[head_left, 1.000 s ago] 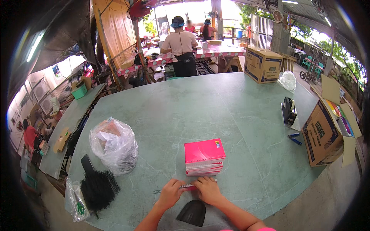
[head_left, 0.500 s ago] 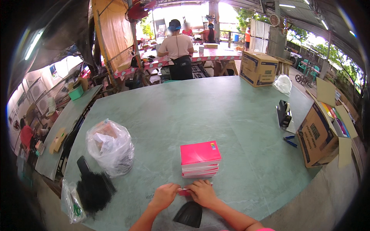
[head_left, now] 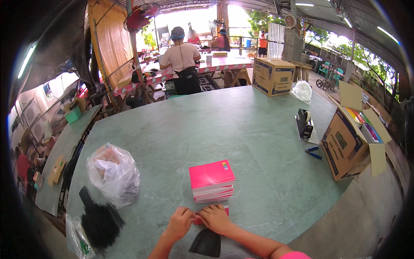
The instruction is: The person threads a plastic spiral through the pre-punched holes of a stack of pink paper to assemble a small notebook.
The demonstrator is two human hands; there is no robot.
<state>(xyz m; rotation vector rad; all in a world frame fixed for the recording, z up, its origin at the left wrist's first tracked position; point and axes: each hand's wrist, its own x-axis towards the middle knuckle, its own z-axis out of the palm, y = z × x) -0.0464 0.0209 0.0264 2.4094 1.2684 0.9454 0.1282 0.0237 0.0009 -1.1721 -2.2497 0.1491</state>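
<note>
Near the table's front edge, a pink booklet (head_left: 227,210) lies mostly hidden beneath my fingers. My left hand (head_left: 180,222) pinches its left part, thumb and fingers pressed together. Over the booklet bends my right hand (head_left: 214,219), its fingers closed down close to the left fingertips. A squared stack of similar pink booklets (head_left: 212,174), white page edges showing, stands just beyond my hands. Between my forearms lies a black rounded flat piece (head_left: 206,243).
The grey-green table (head_left: 164,129) holds a filled clear plastic bag (head_left: 114,175), a black brush-like thing (head_left: 100,222), a tape dispenser (head_left: 304,125) and blue-handled pliers (head_left: 313,152). An open carton (head_left: 340,144) stands right; a closed carton (head_left: 272,77) sits far. People work at another table.
The whole view has shifted, so the table's things appear further left. My hands stay at the booklet, and more of its right end shows beside my right hand.
</note>
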